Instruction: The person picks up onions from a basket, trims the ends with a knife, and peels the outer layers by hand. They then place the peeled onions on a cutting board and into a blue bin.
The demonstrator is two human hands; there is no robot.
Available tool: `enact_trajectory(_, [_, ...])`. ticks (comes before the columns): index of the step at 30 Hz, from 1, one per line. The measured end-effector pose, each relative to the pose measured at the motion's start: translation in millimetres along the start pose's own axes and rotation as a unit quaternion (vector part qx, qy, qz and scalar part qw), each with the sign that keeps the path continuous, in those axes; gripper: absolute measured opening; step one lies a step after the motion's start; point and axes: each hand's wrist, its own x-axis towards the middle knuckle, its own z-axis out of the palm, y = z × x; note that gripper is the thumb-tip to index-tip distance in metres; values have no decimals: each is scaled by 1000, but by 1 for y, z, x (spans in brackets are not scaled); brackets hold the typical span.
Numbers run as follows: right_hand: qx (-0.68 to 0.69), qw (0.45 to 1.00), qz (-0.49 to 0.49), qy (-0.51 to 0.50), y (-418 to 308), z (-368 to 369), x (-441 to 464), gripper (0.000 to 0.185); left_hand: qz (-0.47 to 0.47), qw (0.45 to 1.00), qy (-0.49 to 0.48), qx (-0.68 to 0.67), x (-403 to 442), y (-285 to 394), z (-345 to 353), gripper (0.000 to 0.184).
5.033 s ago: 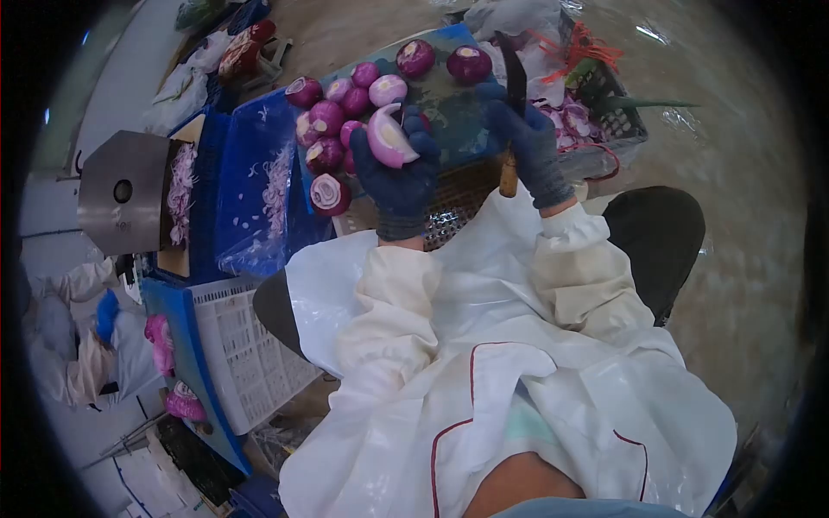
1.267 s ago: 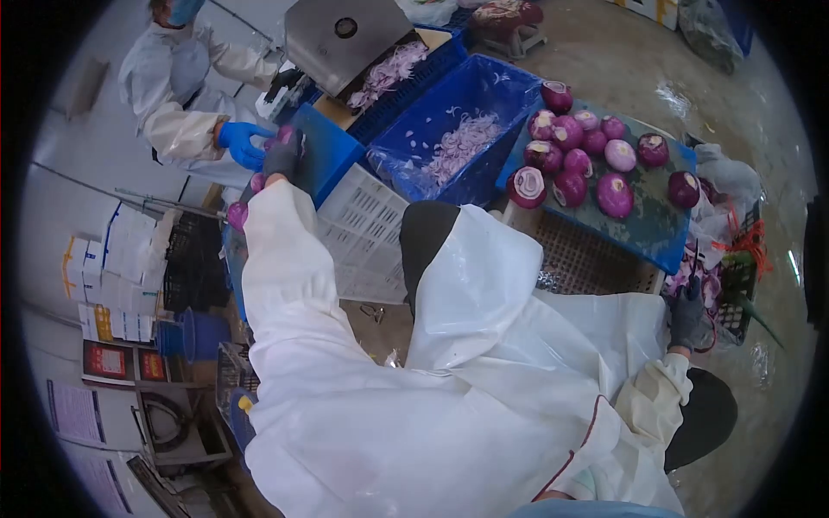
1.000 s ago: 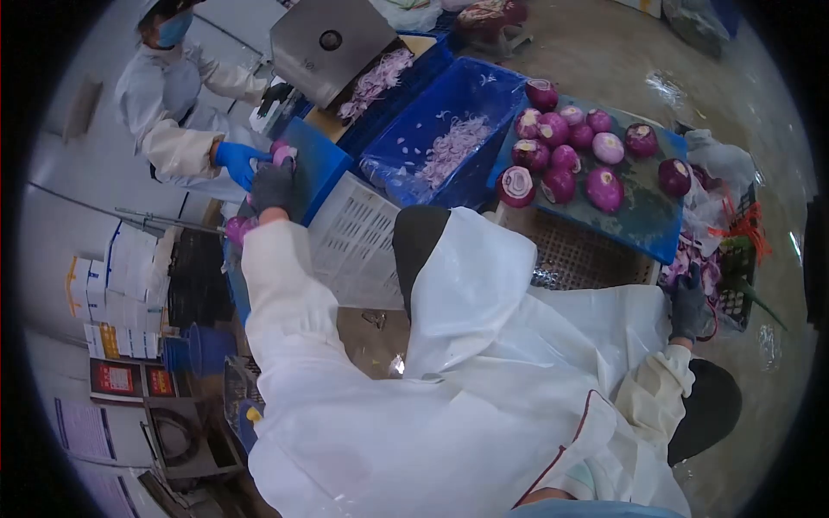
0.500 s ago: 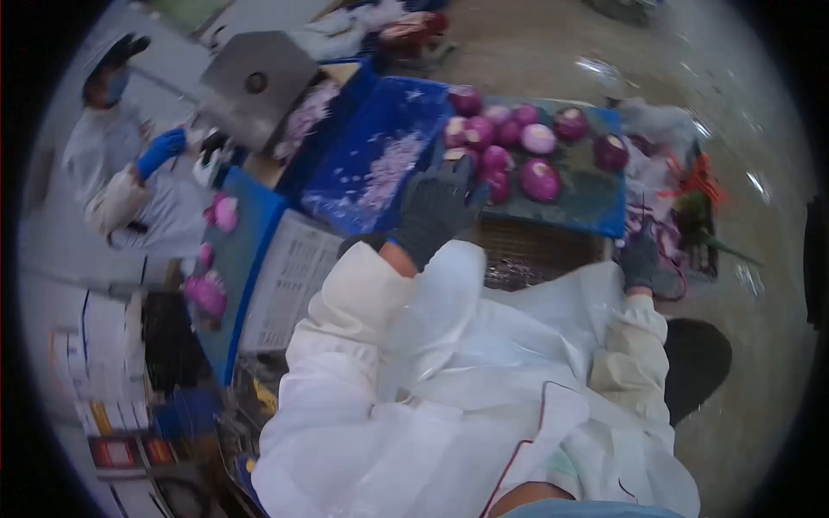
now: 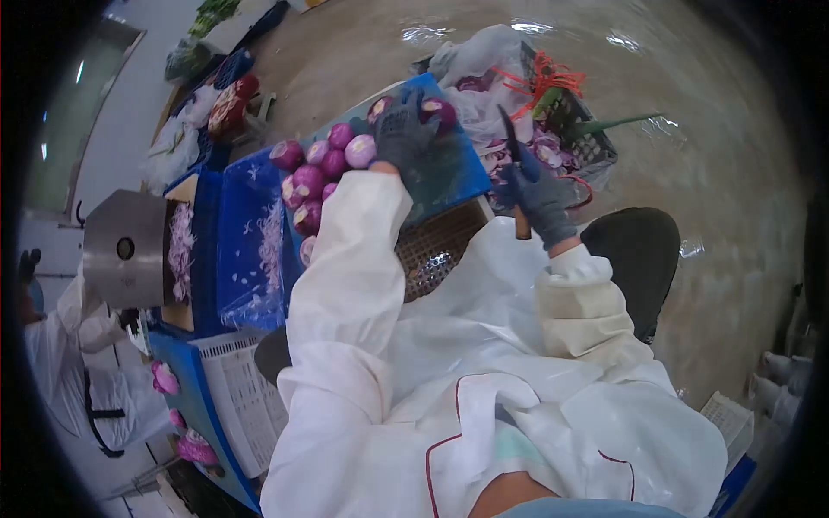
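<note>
My left hand [image 5: 402, 136], in a dark grey glove, reaches over the far part of the green cutting board [image 5: 445, 177]. Its fingers are apart, between two purple onions; the right-hand onion [image 5: 440, 114] lies close by the thumb and forefinger, and whether they touch it I cannot tell. More peeled purple onions [image 5: 308, 180] are grouped on the board's left side, partly behind my sleeve. My right hand [image 5: 537, 192], gloved too, is closed around a knife [image 5: 509, 136]. The blade points up and away, and the brown handle end sticks out below the fist.
Right of the board, a black crate [image 5: 596, 147] holds onion peelings, a plastic bag and orange netting. A blue bin [image 5: 246, 246] with sliced onion stands left, beside a metal machine [image 5: 126, 249]. Below the board is a brown basket [image 5: 440, 259]. A co-worker [image 5: 86, 345] is far left.
The view has turned to the right. My left hand has moved from the board's left edge to the onions at its far right. My right hand has lifted, and the knife now shows clearly.
</note>
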Motion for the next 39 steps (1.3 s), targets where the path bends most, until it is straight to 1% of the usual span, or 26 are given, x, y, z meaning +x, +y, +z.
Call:
enact_trajectory(1, [-42, 999, -28, 9, 17, 2, 4, 54, -16, 999, -20, -39, 14, -5, 19, 55])
enact_trajectory(2, [-84, 995, -55, 16, 33, 5, 8, 54, -41, 993, -65, -86, 22, -10, 35, 60])
enact_trajectory(3, [-83, 996, -5, -11, -11, 4, -9, 54, -67, 983, -109, -132, 22, -26, 59, 66])
enact_trajectory(4, [-108, 994, -4, -15, -13, 3, -11, 52, -94, 968, -154, -175, 22, -32, 72, 71])
enact_trajectory(5, [-131, 991, -4, -19, -14, 3, -12, 51, -126, 972, -149, -129, 17, -18, 59, 73])
enact_trajectory(6, [-154, 988, -3, -24, -14, 2, -11, 50, -127, 976, -131, -123, 9, -6, 50, 71])
enact_trajectory(7, [-221, 967, -120, 27, 21, 5, 1, 46, -129, 978, -115, -116, 0, 5, 41, 70])
enact_trajectory(8, [-187, 980, -70, 4, 17, 5, -3, 44, -133, 980, -100, -109, -16, 15, 35, 68])
enact_trajectory(10, [-116, 992, 25, -42, -3, 8, -7, 41, -202, 961, -172, -75, -54, 33, 21, 76])
enact_trajectory(11, [-135, 990, -10, -46, 6, 14, -4, 39, -208, 963, -170, -38, -72, 44, 9, 88])
enact_trajectory(14, [-204, 972, -104, -52, 25, 28, -6, 33, -270, 955, -52, -114, -110, 50, 14, 93])
enact_trajectory(15, [-228, 964, -132, -43, 14, 31, -12, 32, -310, 930, -67, -187, -110, 52, 11, 89])
enact_trajectory(17, [-261, 949, -172, -26, 6, 36, -18, 28, -309, 917, -47, -247, -114, 51, 11, 87])
enact_trajectory(18, [-285, 943, -170, -35, 0, 38, -22, 28, -306, 910, -38, -276, -115, 49, 13, 86])
enact_trajectory(20, [-333, 927, -164, -52, -15, 39, -31, 27, -289, 911, 11, -295, -128, 30, 37, 85])
enact_trajectory(21, [-335, 924, -179, -51, -17, 40, -32, 27, -281, 910, 36, -303, -127, 29, 38, 84])
enact_trajectory(23, [-336, 917, -208, -51, -18, 42, -33, 28, -294, 916, 21, -272, -130, 27, 37, 79])
enact_trajectory(26, [-356, 908, -210, -63, -25, 42, -37, 24, -307, 922, 4, -236, -122, 44, 9, 73])
enact_trajectory(30, [-394, 899, -180, -69, -14, 47, -30, 25, -298, 922, 16, -247, -121, 45, 12, 66])
enact_trajectory(32, [-401, 896, -175, -73, -17, 51, -33, 26, -291, 930, 14, -223, -122, 45, 12, 64])
enact_trajectory(33, [-414, 886, -191, -85, -20, 52, -34, 26, -286, 935, 12, -211, -122, 45, 12, 63])
enact_trajectory(35, [-438, 863, -226, -109, -27, 52, -32, 29, -296, 931, 16, -213, -121, 44, 12, 66])
enact_trajectory(36, [-440, 869, -197, -113, -23, 54, -28, 29, -300, 930, 18, -214, -121, 44, 12, 68])
enact_trajectory(38, [-443, 877, -141, -118, 2, 60, -12, 31, -265, 937, 14, -228, -121, 44, 8, 69])
enact_trajectory(39, [-439, 878, -141, -130, 25, 63, -7, 29, -247, 940, 13, -234, -120, 45, 6, 70])
